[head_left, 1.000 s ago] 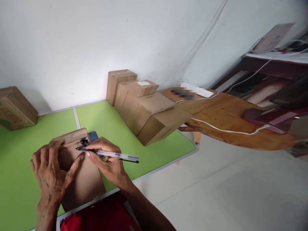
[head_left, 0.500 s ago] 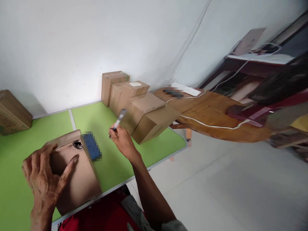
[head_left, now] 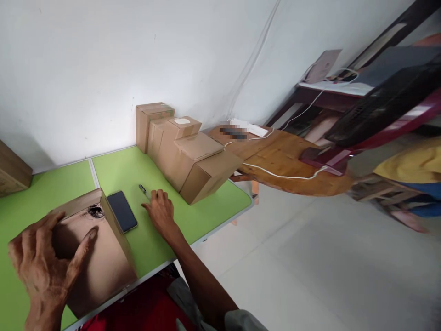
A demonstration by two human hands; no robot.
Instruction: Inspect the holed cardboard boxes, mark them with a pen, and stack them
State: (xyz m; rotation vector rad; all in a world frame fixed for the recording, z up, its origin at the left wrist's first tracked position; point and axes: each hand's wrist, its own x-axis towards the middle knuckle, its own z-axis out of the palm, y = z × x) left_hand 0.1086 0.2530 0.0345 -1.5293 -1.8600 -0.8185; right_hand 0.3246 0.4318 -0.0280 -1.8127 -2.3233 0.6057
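Green bench (head_left: 206,211) against a white wall carries everything I am working with. My right hand (head_left: 160,214) lies flat on the bench, palm down, fingers loosely spread and gripping nothing; the pen (head_left: 144,190) lies just past my fingertips, toward the wall, its dark tip showing and the rest of its barrel partly under my fingers, so I cannot tell whether they touch it. Its long axis runs slantwise, from the far left toward my hand. Just to the left of that hand lies the phone (head_left: 121,211), screen up, its long side alongside the box (head_left: 99,262). My left hand (head_left: 44,266) grips the top of that box at the near edge of the bench, thumb pressed on its face below a black scribble (head_left: 95,211). The right hand is much the nearer to the pen. A row of boxes (head_left: 188,158) stands at the far right corner.
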